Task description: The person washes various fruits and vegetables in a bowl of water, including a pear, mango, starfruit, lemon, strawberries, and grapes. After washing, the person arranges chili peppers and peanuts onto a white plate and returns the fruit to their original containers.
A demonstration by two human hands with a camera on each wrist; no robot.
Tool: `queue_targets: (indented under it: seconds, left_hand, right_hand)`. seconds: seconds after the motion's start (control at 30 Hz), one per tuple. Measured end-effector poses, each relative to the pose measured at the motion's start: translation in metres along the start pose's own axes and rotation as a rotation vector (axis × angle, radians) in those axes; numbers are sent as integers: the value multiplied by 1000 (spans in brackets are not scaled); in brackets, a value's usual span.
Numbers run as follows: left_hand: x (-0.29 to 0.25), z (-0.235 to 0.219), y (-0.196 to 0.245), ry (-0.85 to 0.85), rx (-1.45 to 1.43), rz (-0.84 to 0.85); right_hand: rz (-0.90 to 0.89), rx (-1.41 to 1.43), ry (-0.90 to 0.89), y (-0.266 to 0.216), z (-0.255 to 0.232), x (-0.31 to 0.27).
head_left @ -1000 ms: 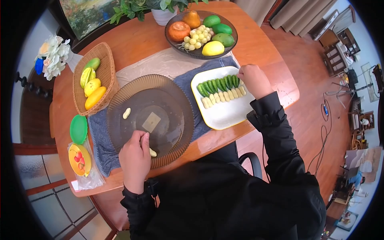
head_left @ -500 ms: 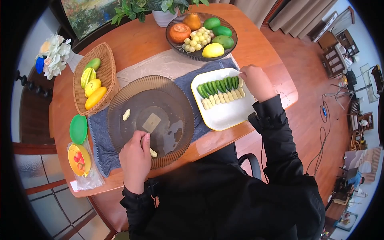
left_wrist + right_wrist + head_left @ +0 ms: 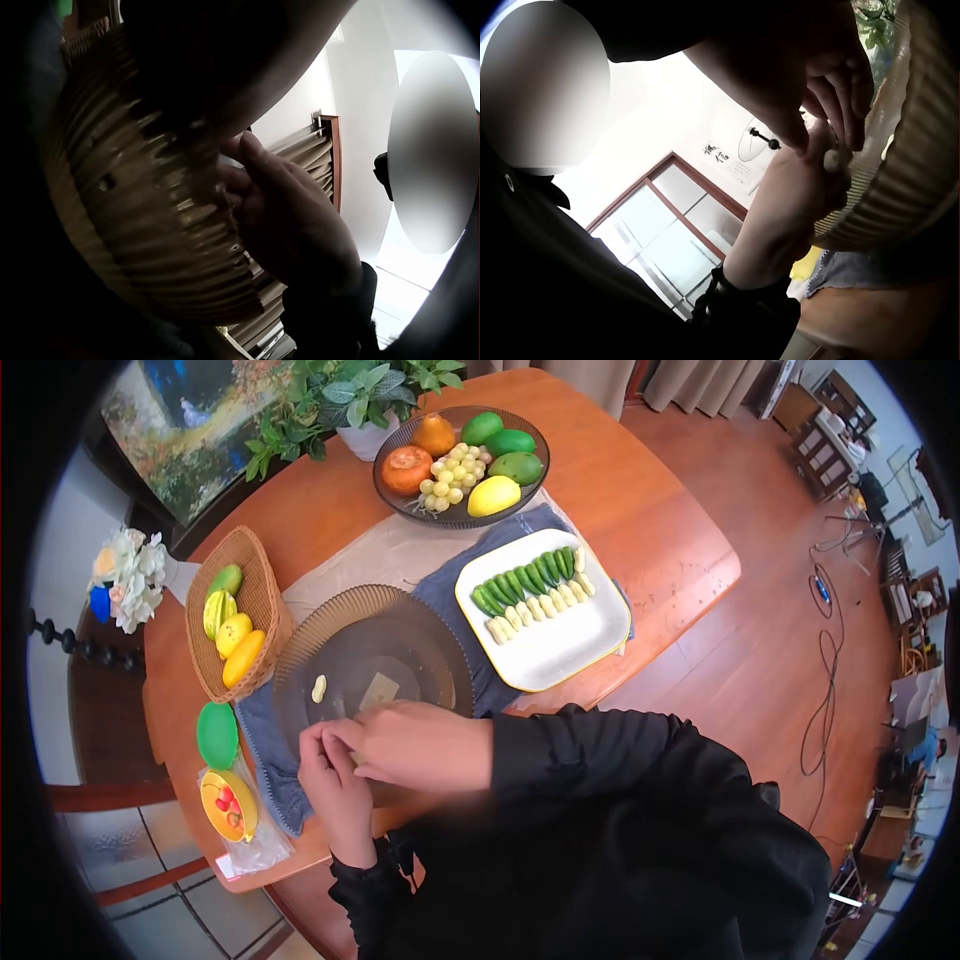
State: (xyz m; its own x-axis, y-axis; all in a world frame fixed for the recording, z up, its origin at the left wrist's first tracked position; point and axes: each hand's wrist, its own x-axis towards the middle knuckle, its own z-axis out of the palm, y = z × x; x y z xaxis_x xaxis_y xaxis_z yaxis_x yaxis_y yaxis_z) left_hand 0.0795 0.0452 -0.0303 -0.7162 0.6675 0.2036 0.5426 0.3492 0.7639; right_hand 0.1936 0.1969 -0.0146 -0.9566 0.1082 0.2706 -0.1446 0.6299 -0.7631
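In the head view both hands meet over the near rim of a brown ribbed plate (image 3: pixel 300 645). My left hand (image 3: pixel 335 805) pinches a pale unshelled peanut (image 3: pixel 831 160), which shows at its fingertips in the right wrist view. Right at that peanut are the fingers of my right hand (image 3: pixel 430 745), its thumb apart from them and against the left hand. Another peanut (image 3: pixel 319 688) lies on the plate's left side. A white tray (image 3: pixel 560 645) on the right bears a row of small green peppers (image 3: pixel 525 578) above a row of peanuts (image 3: pixel 540 608); a single peanut (image 3: pixel 579 559) ends the green row.
A dark fruit bowl (image 3: pixel 380 495) stands at the back. On the left are a wicker basket (image 3: pixel 275 600) with yellow and green fruit, a green lid-like disc (image 3: pixel 217 735) and a yellow bowl (image 3: pixel 212 790) with small red items. A blue cloth (image 3: pixel 270 765) lies under the plate.
My right hand has left the tray's upper right corner, where a peanut now lies, and moved left to my left hand over the plate. The head view has shifted slightly.
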Motion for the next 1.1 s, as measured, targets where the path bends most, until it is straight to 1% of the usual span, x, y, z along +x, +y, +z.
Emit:
queue_targets:
  seconds: [0.03, 0.07, 0.1, 0.17, 0.2, 0.33, 0.4, 0.43, 0.47, 0.5, 0.53, 0.57, 0.63, 0.7, 0.77, 0.8, 0.83, 0.93, 0.97, 1.03, 1.07, 1.1]
  left_hand:
    - [0, 0, -2, 91, -36, 7]
    - [-1, -1, -3, 110, -32, -24]
    - [-2, -2, -2, 107, -29, -16]
    - [-1, -1, -1, 166, -69, -33]
    - [-1, 0, -1, 165, -67, -25]
    - [-2, 2, -10, 175, -82, -22]
    - [-2, 1, -12, 180, -92, -6]
    - [-4, -2, -13, 147, -184, -59]
    - [-4, -5, -14, 115, -277, -111]
    - [-4, -6, -17, 116, -280, -110]
    - [-4, -7, -20, 116, -306, -114]
    - [-6, -7, -22, 119, -333, -122]
    - [-5, -4, -15, 129, -343, -127]
    - [-3, -3, -11, 140, -353, -132]
    - [-2, -1, -9, 118, -333, -66]
    - [-2, -1, -8, 125, -338, -71]
    - [-2, -2, -6, 114, -317, -73]
    - [-2, -1, -6, 100, -300, -78]
    - [-2, -1, -6, 95, -305, -73]
    - [-2, -2, -6, 82, -296, -69]
    - [-2, -2, -5, 63, -286, -65]
    - [-2, -2, -5, 69, -286, -68]
  right_hand:
    - [0, 1, 14, 0, 4, 4]
    - [55, 56, -30, -4, 3, 8]
    - [109, 109, -77, -6, 2, 11]
    - [89, 160, -59, -3, 4, 12]
    - [71, 213, -51, -2, 4, 13]
    - [59, 252, -44, 1, 5, 12]
    - [5, 252, 47, 3, 6, 9]
    - [6, 250, 49, 6, 4, 6]
    - [-12, 186, 96, 6, -5, 2]
    - [-30, 123, 141, 4, -17, -3]
    - [-5, 65, 142, 4, -33, -6]
    - [-22, 61, 202, 1, -52, -8]
    - [8, -19, 379, 18, -72, -13]
    - [202, -73, 417, 26, -106, -19]
    - [314, -54, 460, 51, -123, -29]
    - [387, -60, 447, 57, -129, -33]
    - [385, -63, 441, 63, -131, -35]
    - [529, -154, 366, 77, -130, -42]
    - [526, -155, 363, 83, -126, -44]
    - [521, -284, 345, 101, -115, -47]
    - [515, -285, 341, 106, -113, -46]
    - [521, -279, 299, 110, -111, -45]
